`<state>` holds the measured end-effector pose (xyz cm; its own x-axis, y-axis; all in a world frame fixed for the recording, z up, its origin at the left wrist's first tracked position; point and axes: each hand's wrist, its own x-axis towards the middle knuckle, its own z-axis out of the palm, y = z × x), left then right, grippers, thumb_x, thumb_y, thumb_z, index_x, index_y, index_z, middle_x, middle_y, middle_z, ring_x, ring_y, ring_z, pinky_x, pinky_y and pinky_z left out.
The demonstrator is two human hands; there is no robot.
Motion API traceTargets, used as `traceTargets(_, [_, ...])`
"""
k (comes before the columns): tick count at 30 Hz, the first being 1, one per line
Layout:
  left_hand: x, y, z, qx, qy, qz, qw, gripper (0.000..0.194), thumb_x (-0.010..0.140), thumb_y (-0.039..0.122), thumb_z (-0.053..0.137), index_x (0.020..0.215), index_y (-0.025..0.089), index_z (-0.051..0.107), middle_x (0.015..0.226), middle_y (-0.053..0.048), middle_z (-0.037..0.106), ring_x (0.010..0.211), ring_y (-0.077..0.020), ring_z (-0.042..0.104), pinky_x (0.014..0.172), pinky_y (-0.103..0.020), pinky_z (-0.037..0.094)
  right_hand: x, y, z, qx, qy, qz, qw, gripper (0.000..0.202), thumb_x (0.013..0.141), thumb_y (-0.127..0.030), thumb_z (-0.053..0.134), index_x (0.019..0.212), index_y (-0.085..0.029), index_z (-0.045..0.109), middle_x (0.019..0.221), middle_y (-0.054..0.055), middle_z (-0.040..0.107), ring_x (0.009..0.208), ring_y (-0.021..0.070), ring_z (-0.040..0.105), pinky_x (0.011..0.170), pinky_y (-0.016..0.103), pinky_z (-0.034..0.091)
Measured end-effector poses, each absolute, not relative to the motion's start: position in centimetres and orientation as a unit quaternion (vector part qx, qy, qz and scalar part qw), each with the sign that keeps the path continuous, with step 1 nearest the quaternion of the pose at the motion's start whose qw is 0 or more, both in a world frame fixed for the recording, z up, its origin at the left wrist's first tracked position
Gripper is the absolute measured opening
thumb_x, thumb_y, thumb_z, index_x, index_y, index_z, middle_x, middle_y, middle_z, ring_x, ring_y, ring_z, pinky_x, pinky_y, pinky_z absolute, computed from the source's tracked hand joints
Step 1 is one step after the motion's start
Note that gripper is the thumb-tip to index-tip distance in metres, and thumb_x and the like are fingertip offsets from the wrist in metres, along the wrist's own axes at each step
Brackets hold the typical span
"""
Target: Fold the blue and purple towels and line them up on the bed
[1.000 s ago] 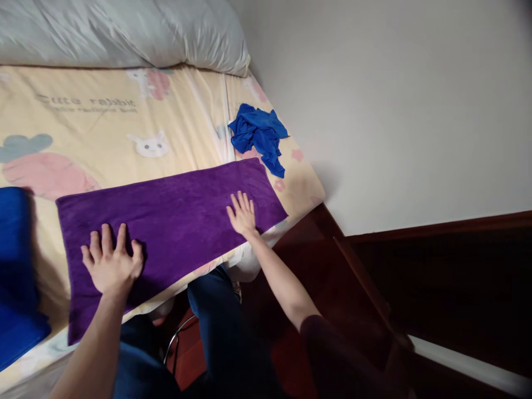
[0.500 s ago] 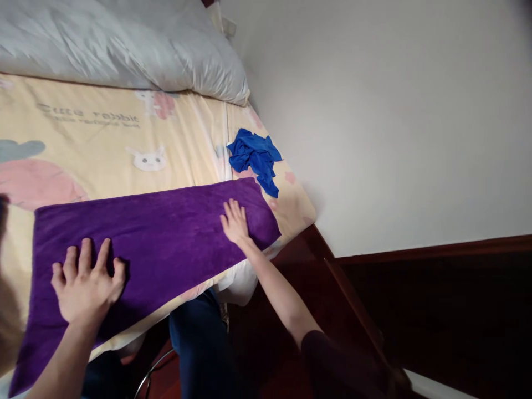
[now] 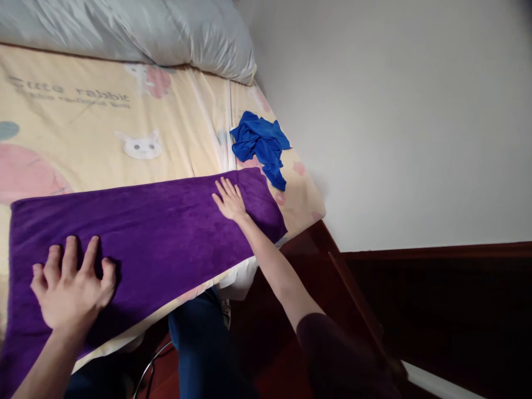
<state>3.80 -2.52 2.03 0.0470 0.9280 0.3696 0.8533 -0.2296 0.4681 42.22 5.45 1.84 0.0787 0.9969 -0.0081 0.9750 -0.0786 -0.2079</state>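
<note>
A purple towel lies spread out along the near edge of the bed. My right hand rests flat on its right part, fingers stretched out and a little apart. Over the towel's left part is my left hand, palm down with the fingers spread and slightly bent. Whether all of that palm presses on the fabric I cannot tell. Just past the towel's far right corner lies a crumpled blue cloth.
The bed has a yellow rabbit-print sheet. A grey quilt or pillow lies across the far side. A white wall borders the bed on the right. My legs are close against the near edge, above a dark red floor.
My right hand has slid a little away from me and to the left across the towel. The view has shifted slightly. My left hand stays spread over the towel's left part.
</note>
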Motion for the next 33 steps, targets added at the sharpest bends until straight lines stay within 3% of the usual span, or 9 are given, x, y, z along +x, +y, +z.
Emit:
traceTargets(10, [3.8, -2.4, 1.9, 0.721, 0.628, 0.288, 0.063, 0.066, 0.094, 0.041, 0.05, 0.159, 0.037, 0.038, 0.168, 0.0, 0.034, 0.156, -0.0337, 0.028, 0.126, -0.059, 0.016, 51.0, 8.8, 0.5, -0.828, -0.554, 0.064, 0.058, 0.068, 0.108, -0.052, 0.023, 0.166, -0.017, 0.021, 0.174, 0.007, 0.011, 0.161, 0.0237, 0.007, 0.131, 0.05, 0.003])
traceTargets(22, [3.8, -2.3, 1.7, 0.724, 0.634, 0.264, 0.058, 0.066, 0.094, 0.043, 0.052, 0.158, 0.035, 0.041, 0.167, -0.001, 0.036, 0.155, -0.0347, 0.029, 0.124, -0.061, 0.018, 57.0, 10.7, -0.2, -0.851, -0.524, 0.01, 0.043, 0.069, 0.108, -0.055, 0.017, 0.165, -0.017, 0.023, 0.173, 0.012, 0.018, 0.161, 0.0271, 0.012, 0.128, 0.058, 0.013])
traceTargets(28, [3.8, -2.1, 1.6, 0.724, 0.638, 0.254, 0.063, 0.065, 0.094, 0.042, 0.052, 0.158, 0.037, 0.04, 0.167, -0.001, 0.036, 0.155, -0.0355, 0.03, 0.123, -0.064, 0.018, 62.2, 10.4, -0.9, -0.874, -0.482, -0.032, 0.055, 0.071, 0.107, -0.057, 0.011, 0.164, -0.017, 0.028, 0.169, 0.016, 0.028, 0.156, 0.03, 0.027, 0.123, 0.058, 0.027])
traceTargets(33, [3.7, -2.1, 1.3, 0.731, 0.64, 0.232, 0.053, 0.065, 0.095, 0.042, 0.052, 0.158, 0.036, 0.04, 0.168, -0.002, 0.035, 0.155, -0.0341, 0.029, 0.125, -0.061, 0.018, 64.0, 10.3, -1.2, -0.879, -0.469, -0.059, 0.063, 0.064, 0.108, -0.048, 0.018, 0.159, -0.014, 0.038, 0.158, 0.021, 0.047, 0.143, 0.0343, 0.046, 0.113, 0.058, 0.039])
